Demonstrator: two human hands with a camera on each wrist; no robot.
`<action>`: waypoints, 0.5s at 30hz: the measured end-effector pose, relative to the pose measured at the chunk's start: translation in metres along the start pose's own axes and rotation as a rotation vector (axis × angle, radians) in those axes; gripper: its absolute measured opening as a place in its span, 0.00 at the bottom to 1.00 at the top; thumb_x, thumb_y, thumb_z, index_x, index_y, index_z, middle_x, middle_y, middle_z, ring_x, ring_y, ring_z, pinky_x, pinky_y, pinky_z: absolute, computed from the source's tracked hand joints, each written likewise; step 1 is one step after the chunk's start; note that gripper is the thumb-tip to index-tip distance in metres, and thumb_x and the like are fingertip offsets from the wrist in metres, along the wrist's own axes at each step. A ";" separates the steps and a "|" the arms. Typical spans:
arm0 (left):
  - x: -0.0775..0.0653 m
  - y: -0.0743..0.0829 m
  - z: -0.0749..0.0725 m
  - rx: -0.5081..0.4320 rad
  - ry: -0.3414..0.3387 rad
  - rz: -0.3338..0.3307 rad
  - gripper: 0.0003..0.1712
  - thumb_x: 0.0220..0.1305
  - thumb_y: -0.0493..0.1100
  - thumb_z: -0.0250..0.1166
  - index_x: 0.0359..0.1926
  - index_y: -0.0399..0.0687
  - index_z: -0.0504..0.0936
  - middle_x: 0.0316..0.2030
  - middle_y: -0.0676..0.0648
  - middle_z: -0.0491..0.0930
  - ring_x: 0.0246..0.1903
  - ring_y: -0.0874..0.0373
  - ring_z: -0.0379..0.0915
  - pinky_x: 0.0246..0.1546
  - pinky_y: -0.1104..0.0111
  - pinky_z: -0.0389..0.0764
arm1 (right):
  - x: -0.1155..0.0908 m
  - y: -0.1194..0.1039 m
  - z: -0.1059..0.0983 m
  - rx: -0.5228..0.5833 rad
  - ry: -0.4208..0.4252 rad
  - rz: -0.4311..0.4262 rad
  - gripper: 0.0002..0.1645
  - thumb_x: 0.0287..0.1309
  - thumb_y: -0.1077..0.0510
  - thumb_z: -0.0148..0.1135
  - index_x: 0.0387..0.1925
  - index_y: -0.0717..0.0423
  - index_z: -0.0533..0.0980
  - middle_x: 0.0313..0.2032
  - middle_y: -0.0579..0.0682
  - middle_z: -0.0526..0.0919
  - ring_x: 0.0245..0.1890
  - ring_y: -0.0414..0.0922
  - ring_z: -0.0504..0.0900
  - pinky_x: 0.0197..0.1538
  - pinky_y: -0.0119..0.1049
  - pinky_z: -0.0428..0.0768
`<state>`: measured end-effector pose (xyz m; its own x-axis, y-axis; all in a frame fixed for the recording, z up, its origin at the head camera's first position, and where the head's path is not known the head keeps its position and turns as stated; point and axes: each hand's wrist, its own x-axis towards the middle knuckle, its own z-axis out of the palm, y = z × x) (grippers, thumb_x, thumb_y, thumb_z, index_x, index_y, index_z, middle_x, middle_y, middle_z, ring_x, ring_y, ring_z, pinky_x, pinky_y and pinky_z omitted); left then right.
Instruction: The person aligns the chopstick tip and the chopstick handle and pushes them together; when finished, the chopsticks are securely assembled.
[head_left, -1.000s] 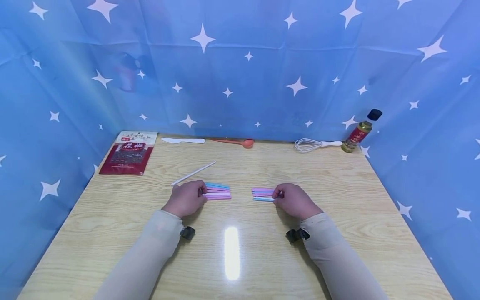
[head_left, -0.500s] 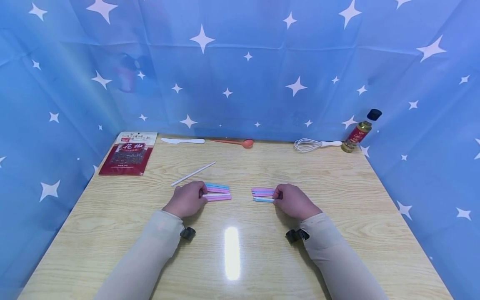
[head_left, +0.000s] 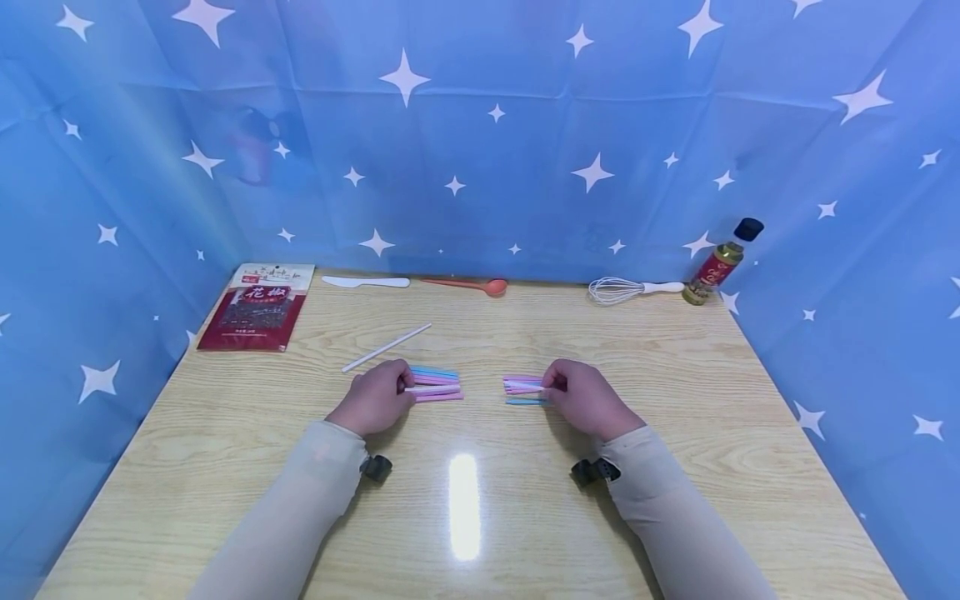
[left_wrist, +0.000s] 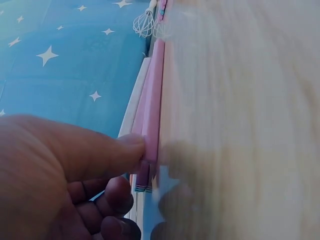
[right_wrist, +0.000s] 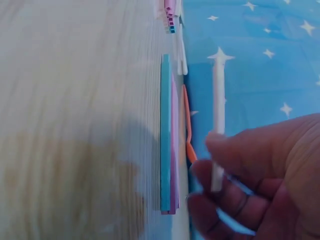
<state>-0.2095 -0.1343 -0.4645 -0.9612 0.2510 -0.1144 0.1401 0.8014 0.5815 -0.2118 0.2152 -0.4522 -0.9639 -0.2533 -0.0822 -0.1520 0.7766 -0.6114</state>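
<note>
My left hand (head_left: 372,398) is over the left group of thin pastel sticks, thumb and finger pinching a white stick (left_wrist: 133,100). Pink sticks (left_wrist: 154,100) lie right beside the thumb, and blue ones (head_left: 435,372) sit on the far side of that group. With thumb and fingers, my right hand (head_left: 588,400) pinches another white stick (right_wrist: 218,100), raised above the right group. Below it lie a blue stick (right_wrist: 166,135) and pink and purple sticks (head_left: 517,382). The right fingers hide the outer ends of that group.
A lone white stick (head_left: 386,347) lies slanted behind the left hand. Along the back edge are a red spice bag (head_left: 258,308), a white knife (head_left: 366,282), an orange-red spoon (head_left: 493,287), a whisk (head_left: 630,289) and an oil bottle (head_left: 712,271). A starry blue curtain (head_left: 480,208) surrounds the table.
My right hand has risen slightly and moved away from me, lifting the white stick off the blue one and over the pink and purple ones. The white stick at my left hand has shifted slightly.
</note>
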 end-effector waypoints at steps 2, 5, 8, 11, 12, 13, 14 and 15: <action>0.000 0.000 0.000 -0.011 0.008 0.001 0.06 0.70 0.41 0.67 0.41 0.47 0.78 0.33 0.49 0.74 0.34 0.53 0.69 0.44 0.56 0.66 | 0.000 -0.001 0.000 0.036 0.006 -0.026 0.02 0.69 0.62 0.68 0.39 0.55 0.81 0.32 0.48 0.80 0.32 0.45 0.75 0.38 0.39 0.75; -0.001 0.000 0.000 -0.024 0.024 0.008 0.05 0.69 0.41 0.67 0.40 0.47 0.78 0.32 0.49 0.73 0.33 0.54 0.68 0.42 0.57 0.66 | 0.000 -0.004 0.000 0.074 0.006 -0.049 0.03 0.69 0.63 0.67 0.43 0.56 0.83 0.34 0.48 0.80 0.33 0.44 0.75 0.38 0.36 0.75; -0.001 0.000 0.000 -0.053 0.047 0.024 0.05 0.70 0.41 0.67 0.40 0.48 0.78 0.33 0.49 0.73 0.34 0.54 0.68 0.42 0.59 0.67 | -0.001 -0.007 -0.001 0.101 0.016 -0.054 0.05 0.70 0.64 0.67 0.45 0.55 0.85 0.34 0.48 0.81 0.33 0.44 0.75 0.36 0.36 0.76; -0.001 0.002 0.000 -0.111 0.066 0.058 0.05 0.72 0.40 0.67 0.41 0.47 0.78 0.35 0.49 0.75 0.35 0.55 0.69 0.41 0.60 0.71 | -0.003 -0.010 -0.001 0.118 0.040 -0.078 0.05 0.69 0.63 0.67 0.43 0.55 0.86 0.34 0.48 0.82 0.33 0.44 0.76 0.36 0.36 0.76; -0.001 0.002 0.000 -0.135 0.068 0.073 0.05 0.72 0.40 0.67 0.41 0.47 0.78 0.36 0.49 0.75 0.35 0.55 0.70 0.40 0.61 0.71 | -0.003 -0.011 -0.001 0.125 0.050 -0.090 0.04 0.69 0.63 0.67 0.43 0.55 0.85 0.34 0.47 0.82 0.33 0.44 0.76 0.36 0.36 0.76; -0.001 0.003 0.000 -0.159 0.070 0.088 0.05 0.73 0.40 0.67 0.41 0.47 0.78 0.36 0.49 0.76 0.35 0.55 0.70 0.40 0.61 0.72 | -0.004 -0.012 0.000 0.131 0.059 -0.104 0.03 0.70 0.63 0.67 0.42 0.55 0.85 0.34 0.47 0.81 0.33 0.44 0.76 0.36 0.35 0.76; -0.001 0.003 0.001 -0.180 0.070 0.105 0.05 0.73 0.40 0.67 0.41 0.47 0.78 0.36 0.49 0.76 0.35 0.56 0.70 0.40 0.62 0.73 | -0.004 -0.013 0.000 0.140 0.069 -0.121 0.03 0.69 0.63 0.67 0.41 0.55 0.85 0.34 0.47 0.81 0.34 0.44 0.76 0.36 0.35 0.75; 0.000 0.003 0.001 -0.197 0.072 0.123 0.04 0.74 0.40 0.67 0.42 0.47 0.79 0.36 0.49 0.76 0.34 0.56 0.70 0.39 0.62 0.73 | -0.005 -0.014 0.000 0.147 0.079 -0.137 0.02 0.69 0.63 0.68 0.41 0.56 0.84 0.34 0.47 0.81 0.34 0.44 0.76 0.37 0.35 0.75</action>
<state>-0.2085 -0.1310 -0.4635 -0.9552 0.2952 0.0212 0.2152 0.6437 0.7344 -0.2052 0.2056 -0.4437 -0.9513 -0.3004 0.0684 -0.2552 0.6439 -0.7213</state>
